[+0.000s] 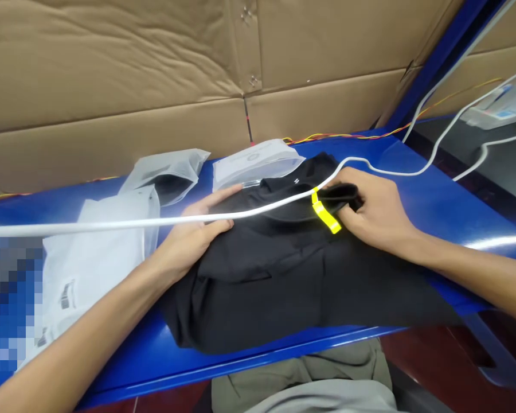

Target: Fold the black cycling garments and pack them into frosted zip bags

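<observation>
While the left hand point(195, 232) lies with spread fingers, pressing the folded black garment point(279, 292) flat at frame centre, the right hand point(380, 209) clenches a black fold point(337, 196) bearing a yellow strip point(324, 213).

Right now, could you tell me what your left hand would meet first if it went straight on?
The left hand would probably meet the translucent plastic bag first, just past its fingers, sliding over the black garment; depth is hard to judge.

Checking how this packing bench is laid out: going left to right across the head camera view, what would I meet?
White plastic mailer → left hand → neon yellow strap → right hand → plastic-wrapped packet
</observation>
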`<state>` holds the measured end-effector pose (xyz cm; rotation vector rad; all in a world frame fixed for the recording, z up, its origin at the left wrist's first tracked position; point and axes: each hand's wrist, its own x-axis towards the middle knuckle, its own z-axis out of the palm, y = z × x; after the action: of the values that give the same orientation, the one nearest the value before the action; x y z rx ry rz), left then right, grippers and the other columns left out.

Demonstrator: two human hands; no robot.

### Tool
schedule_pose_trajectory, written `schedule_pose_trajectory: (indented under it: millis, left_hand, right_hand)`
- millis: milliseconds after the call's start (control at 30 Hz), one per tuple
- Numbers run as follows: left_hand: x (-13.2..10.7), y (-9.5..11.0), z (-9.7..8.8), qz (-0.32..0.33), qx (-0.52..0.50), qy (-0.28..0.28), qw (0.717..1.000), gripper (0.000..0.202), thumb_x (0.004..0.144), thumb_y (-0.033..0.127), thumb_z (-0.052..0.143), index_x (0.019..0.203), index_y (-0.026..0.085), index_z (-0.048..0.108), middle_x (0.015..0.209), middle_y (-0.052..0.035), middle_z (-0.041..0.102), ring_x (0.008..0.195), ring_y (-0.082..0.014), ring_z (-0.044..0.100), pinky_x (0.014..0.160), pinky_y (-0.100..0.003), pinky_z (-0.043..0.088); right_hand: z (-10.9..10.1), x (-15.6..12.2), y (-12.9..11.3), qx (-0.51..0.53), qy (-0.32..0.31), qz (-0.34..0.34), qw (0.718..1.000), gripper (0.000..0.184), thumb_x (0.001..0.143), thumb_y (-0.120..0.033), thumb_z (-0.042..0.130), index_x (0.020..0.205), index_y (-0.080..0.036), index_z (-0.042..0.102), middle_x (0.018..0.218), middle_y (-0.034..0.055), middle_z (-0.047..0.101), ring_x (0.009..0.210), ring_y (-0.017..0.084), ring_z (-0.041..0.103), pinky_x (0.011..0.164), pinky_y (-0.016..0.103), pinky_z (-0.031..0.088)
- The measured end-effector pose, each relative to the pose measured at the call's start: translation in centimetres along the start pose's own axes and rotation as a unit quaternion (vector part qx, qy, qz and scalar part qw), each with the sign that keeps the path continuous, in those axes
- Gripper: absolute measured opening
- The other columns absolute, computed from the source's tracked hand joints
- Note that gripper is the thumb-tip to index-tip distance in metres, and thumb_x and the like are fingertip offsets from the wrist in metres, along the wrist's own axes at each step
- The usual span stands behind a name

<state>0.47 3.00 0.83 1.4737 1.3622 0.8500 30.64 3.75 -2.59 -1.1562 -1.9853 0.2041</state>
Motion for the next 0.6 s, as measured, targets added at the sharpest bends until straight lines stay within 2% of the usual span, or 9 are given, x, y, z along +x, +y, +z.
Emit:
schedule_pose_trajectory:
  millis: [100,200,233,333,400,433,500,567,600]
  left_hand:
    - [0.0,0.6,0.0,-0.029,-0.002,0.028,0.999,0.058,0.072,0.023,0.074,0.128,0.035,0.079,0.142,0.0028,0.073,0.133,-0.0352,0.067,0.114,-0.044,0.057]
    - [0.4,0.8,-0.7,-0.029,0.046,0.059,0.997,0.057,0.068,0.025,0.067,0.123,0.033,0.081,0.135,0.0045,0.076,0.129,-0.0357,0.068,0.116,-0.045,0.054]
    - [0.6,0.8,-1.0,-0.026,0.067,0.064,0.995,0.059,0.066,0.026,0.065,0.122,0.032,0.081,0.134,0.0041,0.076,0.129,-0.0368,0.067,0.119,-0.047,0.052]
    - [1.3,0.5,-2.0,-0.014,0.115,0.06,0.991,0.062,0.06,0.029,0.061,0.118,0.027,0.081,0.131,0.0007,0.077,0.128,-0.041,0.065,0.124,-0.055,0.044]
    - [1.5,0.3,-2.4,0.001,0.142,0.061,0.988,0.059,0.059,0.03,0.059,0.114,0.025,0.081,0.126,-0.0013,0.078,0.129,-0.0432,0.063,0.126,-0.06,0.04]
    - [1.6,0.3,-2.5,0.01,0.157,0.065,0.985,0.058,0.059,0.03,0.059,0.112,0.026,0.081,0.124,-0.0016,0.078,0.129,-0.0439,0.062,0.127,-0.06,0.038]
    - [1.5,0.3,-2.6,0.04,0.19,0.071,0.979,0.056,0.06,0.03,0.059,0.112,0.026,0.08,0.125,-0.0015,0.078,0.132,-0.044,0.06,0.128,-0.06,0.036]
    - [1.3,0.5,-2.7,0.072,0.205,0.068,0.974,0.057,0.063,0.028,0.062,0.118,0.027,0.079,0.132,-0.0012,0.075,0.134,-0.0412,0.06,0.127,-0.055,0.039]
    - [1.2,0.5,-2.8,0.075,0.193,0.063,0.976,0.059,0.066,0.028,0.065,0.123,0.027,0.077,0.135,-0.0008,0.074,0.132,-0.0387,0.062,0.123,-0.05,0.045]
  right_hand:
    - [-0.1,0.5,1.3,0.035,-0.025,0.13,0.991,0.009,0.075,-0.016,0.063,0.074,-0.024,0.062,0.07,0.0027,0.069,0.065,0.027,0.067,0.055,0.039,0.054]
    - [-0.2,0.9,2.4,0.107,-0.036,0.226,0.968,0.007,0.073,-0.018,0.064,0.075,-0.024,0.062,0.074,0.0046,0.071,0.069,0.03,0.072,0.053,0.04,0.057]
    - [-0.3,1.1,2.6,0.135,-0.034,0.245,0.96,0.012,0.072,-0.018,0.064,0.082,-0.024,0.065,0.079,0.0046,0.073,0.073,0.03,0.073,0.055,0.04,0.059]
    - [-0.7,1.3,2.7,0.205,-0.026,0.274,0.939,0.05,0.07,-0.019,0.065,0.119,-0.027,0.064,0.085,0.0011,0.074,0.078,0.029,0.075,0.06,0.04,0.064]
    - [-0.9,1.4,2.4,0.255,-0.032,0.286,0.923,0.058,0.077,-0.027,0.067,0.134,-0.03,0.057,0.091,0.0004,0.076,0.085,0.03,0.078,0.062,0.041,0.066]
    - [-1.0,1.5,2.3,0.277,-0.038,0.291,0.915,0.054,0.081,-0.033,0.069,0.134,-0.031,0.058,0.097,0.0013,0.078,0.091,0.03,0.079,0.066,0.043,0.068]
    - [-0.9,1.4,2.2,0.296,-0.04,0.3,0.906,0.043,0.084,-0.046,0.076,0.122,-0.029,0.064,0.111,0.0042,0.08,0.101,0.031,0.079,0.077,0.046,0.07]
    - [-0.7,1.4,2.6,0.275,-0.032,0.304,0.911,0.038,0.081,-0.049,0.082,0.107,-0.026,0.068,0.111,0.0066,0.081,0.1,0.032,0.08,0.083,0.048,0.07]
    - [-0.7,1.4,2.9,0.257,-0.028,0.304,0.917,0.035,0.079,-0.047,0.084,0.102,-0.025,0.069,0.108,0.0076,0.081,0.098,0.033,0.08,0.083,0.049,0.07]
